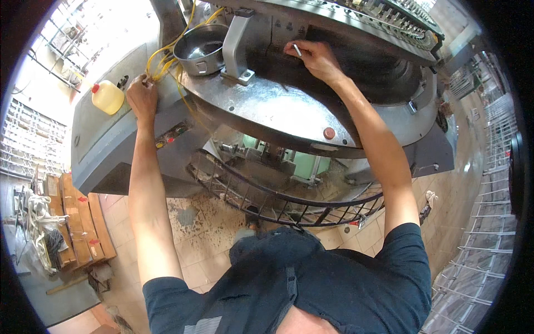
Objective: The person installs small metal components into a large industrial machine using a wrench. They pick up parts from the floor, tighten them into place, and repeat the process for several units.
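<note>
My left hand is closed at the grey machine's left side, close to a bundle of yellow cords. Its fingertips are pressed together, and what is in them, if anything, I cannot make out. Further right, over the dark inside of the round metal machine bed, my right hand pinches a short white stick. Between the two hands stand a round metal pan and an upright metal bracket. A small yellow bottle with a red cap sits just left of my left hand.
A red button sits on the bed's front edge. Below it curves a dark metal guard rail. Rows of machine parts overhang at the back right. Wooden boards lie at lower left, white wire racks at right.
</note>
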A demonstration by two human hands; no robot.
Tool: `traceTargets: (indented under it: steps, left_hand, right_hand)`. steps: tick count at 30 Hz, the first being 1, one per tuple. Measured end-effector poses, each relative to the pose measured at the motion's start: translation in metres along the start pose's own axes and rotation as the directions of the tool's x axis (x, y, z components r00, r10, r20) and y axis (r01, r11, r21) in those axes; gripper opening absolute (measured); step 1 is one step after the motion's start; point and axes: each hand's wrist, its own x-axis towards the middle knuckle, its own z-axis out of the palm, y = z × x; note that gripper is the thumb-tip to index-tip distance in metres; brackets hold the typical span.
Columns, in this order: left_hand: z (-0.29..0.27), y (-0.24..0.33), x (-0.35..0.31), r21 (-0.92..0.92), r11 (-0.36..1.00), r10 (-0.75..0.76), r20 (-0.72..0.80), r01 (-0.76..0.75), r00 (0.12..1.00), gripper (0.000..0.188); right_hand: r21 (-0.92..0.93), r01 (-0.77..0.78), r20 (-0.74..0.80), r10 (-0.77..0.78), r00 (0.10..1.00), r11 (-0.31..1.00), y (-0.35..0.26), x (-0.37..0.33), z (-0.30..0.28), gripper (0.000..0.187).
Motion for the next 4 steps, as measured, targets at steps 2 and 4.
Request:
traceTargets:
  steps: [2, 4]
  left_hand:
    - [0.0007, -0.0020, -0.0003, -0.003, 1.000, -0.022, 0.010, 0.022, 1.000, 0.027]
    - [0.0038, -0.0047, 0.0016, 0.013, 0.999, -0.040, 0.026, 0.040, 0.999, 0.030]
  right_hand:
    - [-0.101, -0.012, 0.111, 0.023, 0.994, 0.995, 0.0006, 0.0005, -0.0040, 0.023]
    - [-0.061, -0.001, 0.122, 0.008, 0.993, 0.998, 0.0006, 0.0036, -0.0011, 0.030]
